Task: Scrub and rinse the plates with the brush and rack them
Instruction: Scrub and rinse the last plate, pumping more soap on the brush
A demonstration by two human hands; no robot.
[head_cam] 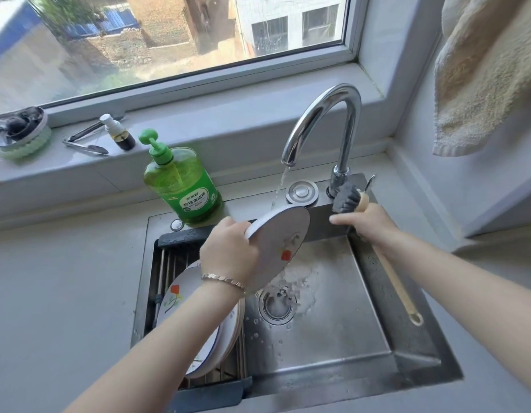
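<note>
Nearby, soap bottle (181, 186), faucet (338, 92) above plate (277, 245).

Left hand (225, 251) tilts a plate (280, 239) under the running faucet (324, 126) – right hand (368, 223) grips the brush (347, 199), more plates (195, 311) racked.

Two bare arms reach forward, apart. The left forearm (157, 338) rises from the lower left. The left hand (228, 248) shows its back to the camera, and its fingers curl over the rim of a tilted plate (283, 234). The right forearm (467, 278) enters from the right edge. The right hand (370, 225) wraps around the handle of the brush (392, 278) just below the bristle head, with one finger extended leftward. The two hands do not touch.
</note>
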